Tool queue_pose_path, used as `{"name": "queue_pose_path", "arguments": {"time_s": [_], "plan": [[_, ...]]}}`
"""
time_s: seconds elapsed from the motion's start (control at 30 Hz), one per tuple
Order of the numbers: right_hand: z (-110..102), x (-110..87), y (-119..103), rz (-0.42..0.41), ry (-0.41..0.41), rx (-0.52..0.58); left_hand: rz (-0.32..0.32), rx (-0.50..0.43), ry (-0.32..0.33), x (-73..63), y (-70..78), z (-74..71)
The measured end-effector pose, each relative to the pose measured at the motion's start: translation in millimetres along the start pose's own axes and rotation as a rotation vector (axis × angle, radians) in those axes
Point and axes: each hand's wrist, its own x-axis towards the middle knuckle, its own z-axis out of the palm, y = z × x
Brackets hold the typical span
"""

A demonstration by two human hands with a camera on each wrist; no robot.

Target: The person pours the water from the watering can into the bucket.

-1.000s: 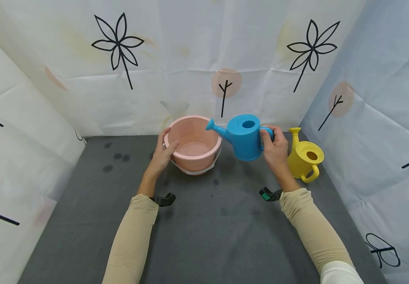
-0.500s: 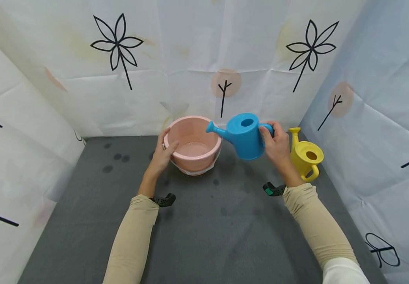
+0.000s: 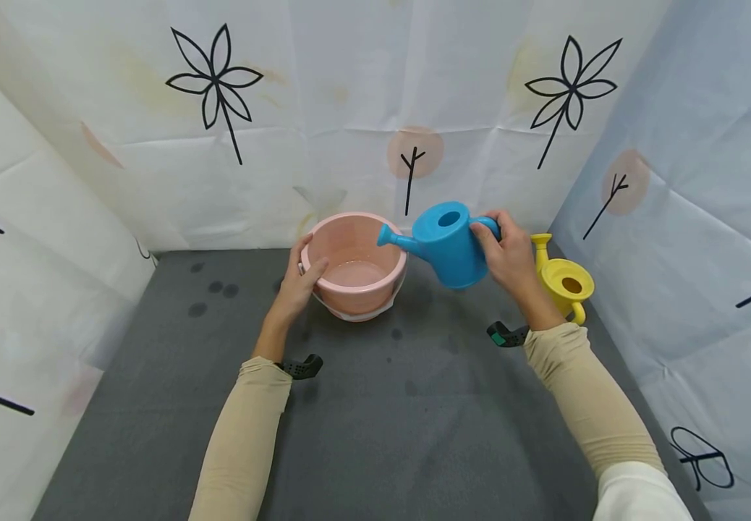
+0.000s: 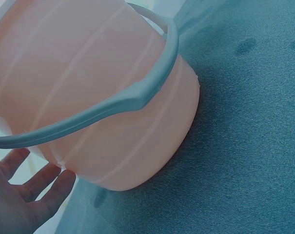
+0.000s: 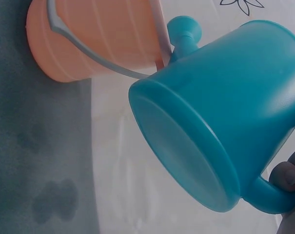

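Note:
A pink bucket (image 3: 352,298) with its pale handle (image 4: 137,95) hanging down stands on the grey surface near the back wall. My left hand (image 3: 299,286) grips its left rim, thumb over the edge and fingers against the outside. In my right hand (image 3: 511,253) is a blue watering can (image 3: 452,253), gripped by its handle and raised off the table. The can tilts toward the bucket, and its spout head (image 3: 385,234) is over the right part of the bucket's opening. The right wrist view shows the can's base (image 5: 181,146) turned up toward the camera.
A yellow watering can (image 3: 554,281) stands to the right, partly behind my right forearm. White printed cloth walls (image 3: 323,166) close off the back and sides. Dark wet-looking spots (image 3: 197,310) mark the grey surface (image 3: 375,420) left of the bucket.
My right hand has risen and shifted slightly right, tilting the blue watering can further with its spout toward the bucket. The left hand and bucket have stayed put.

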Motion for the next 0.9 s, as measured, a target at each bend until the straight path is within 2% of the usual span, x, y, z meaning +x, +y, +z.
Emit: {"name": "queue_pose_path", "arguments": {"time_s": [0.23, 0.53, 0.9], "plan": [[-1, 4.9, -1, -0.023, -0.007, 0.006, -0.005, 0.021, 0.018, -0.2, 0.2, 0.2], [-2, 9.8, -2, -0.004, -0.039, 0.012, 0.004, -0.003, 0.013, 1.3, -2.3, 0.3], [-4, 17.7, -8, -0.073, -0.097, -0.016, 0.006, -0.004, 0.011, 0.5, -1.3, -0.3]]}}
